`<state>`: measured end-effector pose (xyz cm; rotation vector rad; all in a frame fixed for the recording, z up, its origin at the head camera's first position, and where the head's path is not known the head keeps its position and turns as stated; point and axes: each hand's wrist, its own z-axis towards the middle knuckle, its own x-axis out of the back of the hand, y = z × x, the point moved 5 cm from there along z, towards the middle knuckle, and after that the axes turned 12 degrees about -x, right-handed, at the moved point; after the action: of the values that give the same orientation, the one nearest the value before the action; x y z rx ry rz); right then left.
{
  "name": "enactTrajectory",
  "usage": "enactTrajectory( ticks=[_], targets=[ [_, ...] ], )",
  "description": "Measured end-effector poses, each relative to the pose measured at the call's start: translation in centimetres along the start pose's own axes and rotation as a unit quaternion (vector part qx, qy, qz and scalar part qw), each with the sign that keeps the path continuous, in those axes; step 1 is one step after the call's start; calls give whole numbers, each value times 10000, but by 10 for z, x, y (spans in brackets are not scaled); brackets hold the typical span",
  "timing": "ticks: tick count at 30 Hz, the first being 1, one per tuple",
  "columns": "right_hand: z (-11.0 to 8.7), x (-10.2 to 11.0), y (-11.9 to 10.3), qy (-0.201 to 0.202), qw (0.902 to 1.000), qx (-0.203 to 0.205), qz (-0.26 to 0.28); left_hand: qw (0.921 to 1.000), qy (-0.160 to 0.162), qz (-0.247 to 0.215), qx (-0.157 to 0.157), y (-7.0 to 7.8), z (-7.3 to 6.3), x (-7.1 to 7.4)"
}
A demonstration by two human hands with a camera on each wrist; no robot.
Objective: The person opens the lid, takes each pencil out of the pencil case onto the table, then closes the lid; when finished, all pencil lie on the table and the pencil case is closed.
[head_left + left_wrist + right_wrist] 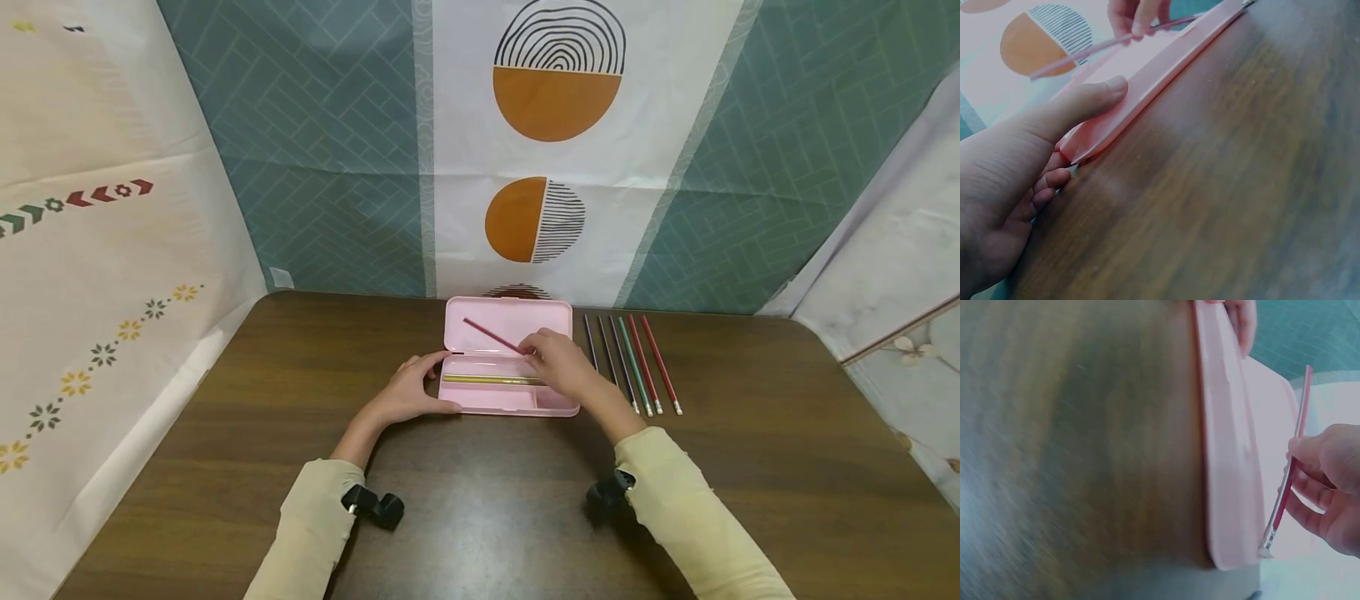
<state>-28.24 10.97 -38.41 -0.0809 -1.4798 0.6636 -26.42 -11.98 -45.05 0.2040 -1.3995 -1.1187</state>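
A pink pencil case (487, 400) lies with its lid (525, 315) raised at the back. My left hand (408, 388) holds its left end, the thumb along the front wall and the fingers round the side, as the left wrist view also shows. Over the case, my right hand (558, 362) pinches a red pencil (489, 334) between thumb and fingers. The pencil slants across the lid in the head view; in the right wrist view its eraser end points down past the hand (1335, 487). Inside the case lies a yellow pencil (480, 380), its right end hidden by my right hand.
Right of the case, several pencils lie side by side on the brown table (480, 517): dark ones, a green pencil (636, 367) and red ones (662, 367). A patterned cloth (337, 167) hangs behind the table's back edge.
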Motion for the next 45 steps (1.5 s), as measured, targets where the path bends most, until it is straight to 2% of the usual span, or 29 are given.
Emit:
enactTrajectory(
  ticks=[4, 10, 13, 25, 36, 45],
  targets=[
    [2, 16, 9, 185, 9993, -182, 282, 10000, -19, 25, -2, 0, 0, -1],
    [0, 42, 33, 341, 9933, -859, 700, 10000, -35, 5, 19, -1, -1, -2],
    [-3, 54, 47, 441, 9903, -1057, 792, 10000, -45, 9, 19, -1, -2, -2],
    [-22, 90, 110, 324, 9798, -1895, 559, 10000, -70, 22, 34, 1, -1, -3],
    [-42, 104, 158, 243, 9736, -2248, 305, 10000, -60, -39, 13, 1, 2, -2],
    [-63, 94, 193, 161, 9666, -2511, 483, 10000, -24, -5, 0, 2, -1, 0]
  ],
)
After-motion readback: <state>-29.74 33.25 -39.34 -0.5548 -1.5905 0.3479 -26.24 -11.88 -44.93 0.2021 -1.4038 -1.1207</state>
